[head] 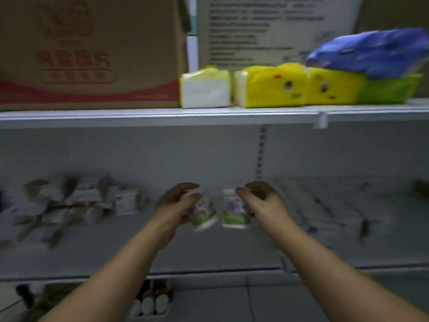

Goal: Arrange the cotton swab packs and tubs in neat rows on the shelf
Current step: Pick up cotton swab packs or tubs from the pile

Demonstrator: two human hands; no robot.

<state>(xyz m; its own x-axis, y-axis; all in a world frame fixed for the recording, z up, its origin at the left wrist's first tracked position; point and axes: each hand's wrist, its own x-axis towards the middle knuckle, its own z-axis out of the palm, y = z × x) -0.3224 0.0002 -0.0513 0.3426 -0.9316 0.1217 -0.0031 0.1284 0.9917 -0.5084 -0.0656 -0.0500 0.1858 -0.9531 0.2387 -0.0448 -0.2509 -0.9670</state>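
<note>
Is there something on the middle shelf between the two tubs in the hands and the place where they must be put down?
Nothing visible: the white middle shelf is bare below the two purple-and-green labelled tubs, one in the left hand, one in the right hand. The blurred scattered packs lie further left.

Nothing here is sharp enough for you to read. The cardboard box (88, 52) on the upper shelf carries large red characters, too blurred to make out. The white sheet (267, 29) behind the tissue packs shows lines of dark print, illegible. Labels on the two tubs (202, 212) you hold: unreadable.
</note>
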